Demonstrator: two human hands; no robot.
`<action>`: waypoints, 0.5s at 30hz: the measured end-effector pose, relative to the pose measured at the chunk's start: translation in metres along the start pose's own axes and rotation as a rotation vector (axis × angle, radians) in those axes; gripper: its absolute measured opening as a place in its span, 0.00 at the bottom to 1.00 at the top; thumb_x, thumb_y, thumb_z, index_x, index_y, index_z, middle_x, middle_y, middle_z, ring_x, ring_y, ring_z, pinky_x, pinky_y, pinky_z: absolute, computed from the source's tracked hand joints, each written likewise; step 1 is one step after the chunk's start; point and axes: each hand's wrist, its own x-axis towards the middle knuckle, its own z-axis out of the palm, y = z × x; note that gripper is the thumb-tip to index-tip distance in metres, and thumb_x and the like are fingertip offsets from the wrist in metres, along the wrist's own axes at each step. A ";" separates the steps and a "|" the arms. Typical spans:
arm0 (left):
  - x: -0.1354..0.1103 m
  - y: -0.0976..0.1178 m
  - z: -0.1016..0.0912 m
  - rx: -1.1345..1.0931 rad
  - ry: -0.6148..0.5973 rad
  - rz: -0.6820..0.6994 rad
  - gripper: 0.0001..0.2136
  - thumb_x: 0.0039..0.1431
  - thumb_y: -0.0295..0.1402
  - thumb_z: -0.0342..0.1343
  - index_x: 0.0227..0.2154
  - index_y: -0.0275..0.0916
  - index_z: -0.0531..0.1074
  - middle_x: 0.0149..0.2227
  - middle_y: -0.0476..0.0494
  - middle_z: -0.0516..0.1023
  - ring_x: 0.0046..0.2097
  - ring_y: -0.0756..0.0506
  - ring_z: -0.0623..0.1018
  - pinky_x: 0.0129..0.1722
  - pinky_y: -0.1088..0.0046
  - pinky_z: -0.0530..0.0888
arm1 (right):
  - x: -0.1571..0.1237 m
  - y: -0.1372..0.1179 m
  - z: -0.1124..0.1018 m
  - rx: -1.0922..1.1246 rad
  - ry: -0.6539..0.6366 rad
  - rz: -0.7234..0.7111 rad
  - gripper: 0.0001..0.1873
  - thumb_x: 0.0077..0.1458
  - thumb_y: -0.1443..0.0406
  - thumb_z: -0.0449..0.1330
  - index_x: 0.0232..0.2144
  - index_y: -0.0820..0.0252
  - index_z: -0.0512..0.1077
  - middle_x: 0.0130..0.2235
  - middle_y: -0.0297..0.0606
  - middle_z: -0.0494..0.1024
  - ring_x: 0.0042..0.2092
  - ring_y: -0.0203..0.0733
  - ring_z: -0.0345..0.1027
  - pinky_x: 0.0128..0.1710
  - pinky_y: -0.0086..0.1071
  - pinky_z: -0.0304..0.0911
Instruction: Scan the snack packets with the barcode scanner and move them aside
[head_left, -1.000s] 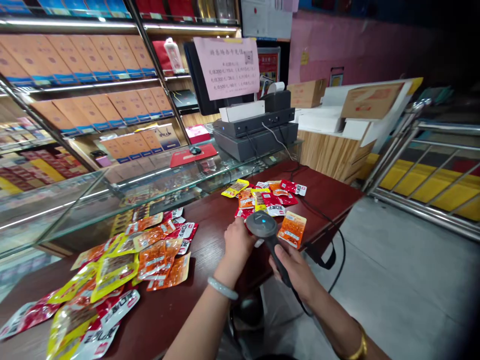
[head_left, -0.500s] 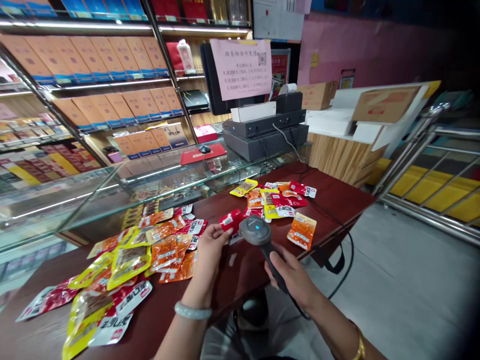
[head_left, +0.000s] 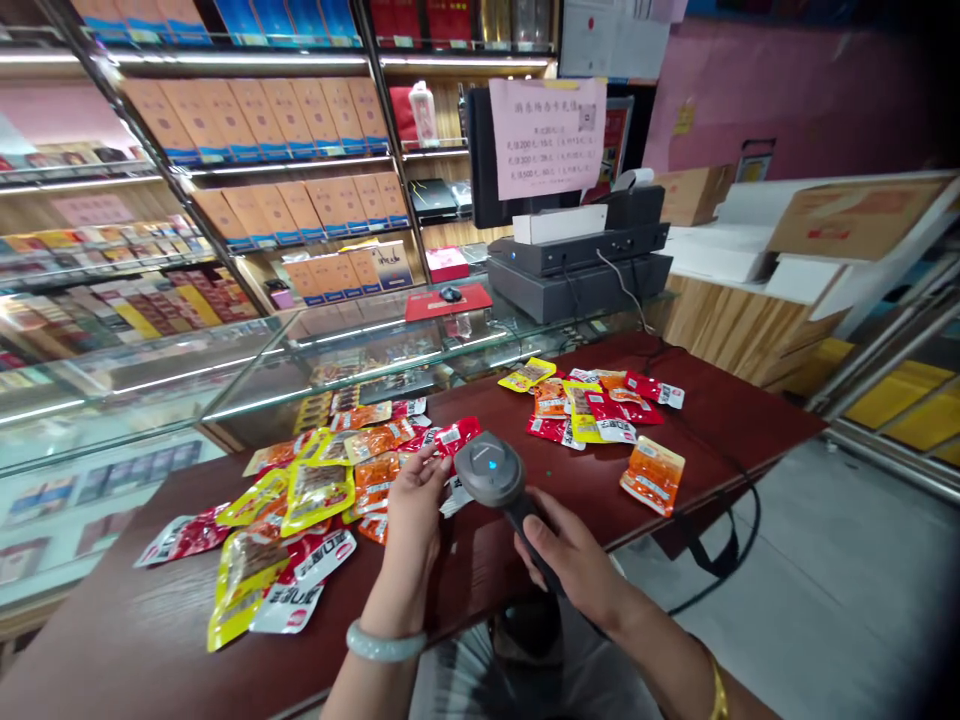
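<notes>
While the right hand [head_left: 574,560] is gripping a scanner [head_left: 491,472], the left hand [head_left: 415,508] is pinching a red packet [head_left: 459,434] near the left pile [head_left: 319,497].

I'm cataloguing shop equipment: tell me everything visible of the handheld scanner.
The scanner is dark grey, apparently plastic, with a broad rounded head, a blue light on top and a narrower handle. The right hand grips the handle, holding it tilted above the brown table. The head partly hides a red packet; whether they touch is unclear.
</notes>
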 end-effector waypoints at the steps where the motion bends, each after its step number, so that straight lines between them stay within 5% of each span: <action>1: -0.001 0.002 -0.004 -0.010 -0.007 0.012 0.32 0.33 0.34 0.74 0.47 0.37 0.76 0.31 0.48 0.82 0.26 0.53 0.76 0.25 0.80 0.69 | 0.003 -0.001 0.004 -0.006 -0.027 -0.005 0.38 0.56 0.40 0.60 0.56 0.62 0.64 0.23 0.24 0.64 0.21 0.31 0.53 0.21 0.27 0.51; 6: -0.004 0.006 -0.021 -0.015 -0.052 0.074 0.29 0.37 0.33 0.72 0.48 0.36 0.76 0.33 0.45 0.83 0.25 0.52 0.76 0.25 0.79 0.70 | 0.015 -0.001 0.023 -0.026 -0.141 -0.022 0.35 0.57 0.40 0.59 0.53 0.62 0.68 0.22 0.24 0.63 0.20 0.30 0.52 0.20 0.26 0.50; 15: 0.016 0.030 -0.064 0.156 0.210 0.152 0.30 0.34 0.37 0.72 0.46 0.38 0.77 0.29 0.51 0.80 0.25 0.54 0.73 0.25 0.79 0.69 | 0.019 0.014 0.020 -0.023 -0.113 -0.005 0.39 0.55 0.39 0.60 0.56 0.61 0.67 0.23 0.24 0.64 0.20 0.30 0.53 0.20 0.25 0.52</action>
